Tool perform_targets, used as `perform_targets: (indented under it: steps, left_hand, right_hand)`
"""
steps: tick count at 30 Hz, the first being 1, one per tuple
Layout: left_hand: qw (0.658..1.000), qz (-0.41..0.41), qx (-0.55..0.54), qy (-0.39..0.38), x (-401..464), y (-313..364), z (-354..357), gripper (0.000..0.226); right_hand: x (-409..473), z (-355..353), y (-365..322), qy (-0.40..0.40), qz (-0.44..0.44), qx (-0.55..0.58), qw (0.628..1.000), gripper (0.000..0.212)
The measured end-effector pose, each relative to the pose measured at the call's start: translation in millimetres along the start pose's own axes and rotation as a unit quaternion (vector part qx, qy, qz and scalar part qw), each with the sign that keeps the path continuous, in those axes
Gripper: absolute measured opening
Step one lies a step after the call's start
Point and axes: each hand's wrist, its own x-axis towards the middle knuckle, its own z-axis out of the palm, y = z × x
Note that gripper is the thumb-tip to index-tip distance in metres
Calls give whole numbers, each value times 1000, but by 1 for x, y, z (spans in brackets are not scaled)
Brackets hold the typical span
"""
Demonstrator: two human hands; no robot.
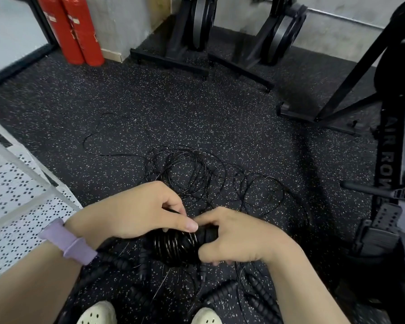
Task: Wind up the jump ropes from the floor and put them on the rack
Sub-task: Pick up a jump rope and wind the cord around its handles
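Now: both hands, left hand (138,209) and right hand (234,235), grip wound rope bundle (175,247) | loose rope tangle (197,178) beyond | rower (388,160) right

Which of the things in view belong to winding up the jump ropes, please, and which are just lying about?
Part of the job:
- wound bundle, held by the left hand and right hand
- loose tangled rope on the floor
- ribbed handles near the feet

Just lying about:
- red cylinders
- rowing machine
- black stands
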Motion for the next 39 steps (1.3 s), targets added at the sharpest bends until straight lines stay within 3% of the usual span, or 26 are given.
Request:
perform_targets:
  steps: [2,7,11,15,17,22,25,28,30,32,35,39]
  left_hand:
    - [1000,-6,-18,-25,0,-2,0,49]
    - [999,-40,-34,-10,-2,0,-6,85]
    - [999,-28,-33,-1,-3,8,0,74]
    - [1000,-14,-14,-2,-1,10,8,72]
    - [1000,-11,-22,16,0,8,10,65]
    - [992,6,-29,125,1,9,14,54]
    - [967,-13,-57,250,8,5,14,61]
    - [936,-37,-81,339,12,11,17,61]
    - [920,-43,-93,379,15,15,21,62]
    - [908,-45,-104,404,17,18,23,62]
    - [912,-36,-121,391,17,22,28,63]
    - [927,0,-123,355,11,30,29,63]
  right_hand:
    - [1,-1,3,14,-8,11,1000,36]
    - [-2,-10,9,61,-17,133,989,39]
    - [-1,-14,8,82,-16,190,978,30]
    - [2,-15,6,169,6,138,976,11]
    - [2,-15,4,223,10,166,961,9]
    - [5,-12,-2,330,13,354,875,26]
    - [9,-10,-9,340,-25,435,833,33]
    - [16,-2,-16,308,-62,414,854,48]
    - [19,7,-23,279,-79,403,868,39]
    - [21,15,-25,266,-91,399,873,47]
    - [27,24,-19,273,-97,427,856,66]
    - [25,23,-21,309,-116,412,849,76]
